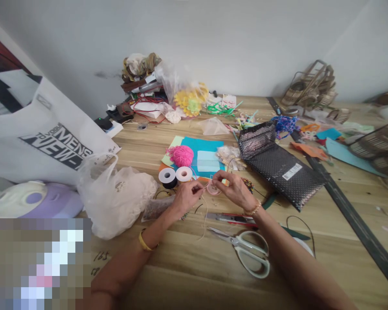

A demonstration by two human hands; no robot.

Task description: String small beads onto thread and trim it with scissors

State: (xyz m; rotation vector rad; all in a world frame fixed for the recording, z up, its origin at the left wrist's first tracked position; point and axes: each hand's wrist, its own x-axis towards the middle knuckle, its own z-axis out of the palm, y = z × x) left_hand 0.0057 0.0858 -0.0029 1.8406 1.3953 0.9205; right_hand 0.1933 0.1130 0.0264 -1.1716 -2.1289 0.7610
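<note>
My left hand (188, 197) is closed in a pinch on a thin pale cord (207, 217), whose loose end hangs down onto the table. Opposite it, my right hand (234, 189) has thumb and forefinger together, apparently on the same cord; the exact grip is too small to make out. Between and just beyond the fingers lies a small pale pink spool (214, 188). A ball of pink yarn (182, 156) sits behind my left hand, with a black thread spool (168, 177) and a white spool (184, 173) in front of it.
Near my forearms lie white-handled scissors (250, 252) and a red utility knife (236, 218). A black bubble mailer (281, 168) is at right, beads in a bag (229, 157) beside it. Left stand a plastic bag (116, 200) and a large white shopping bag (45, 129).
</note>
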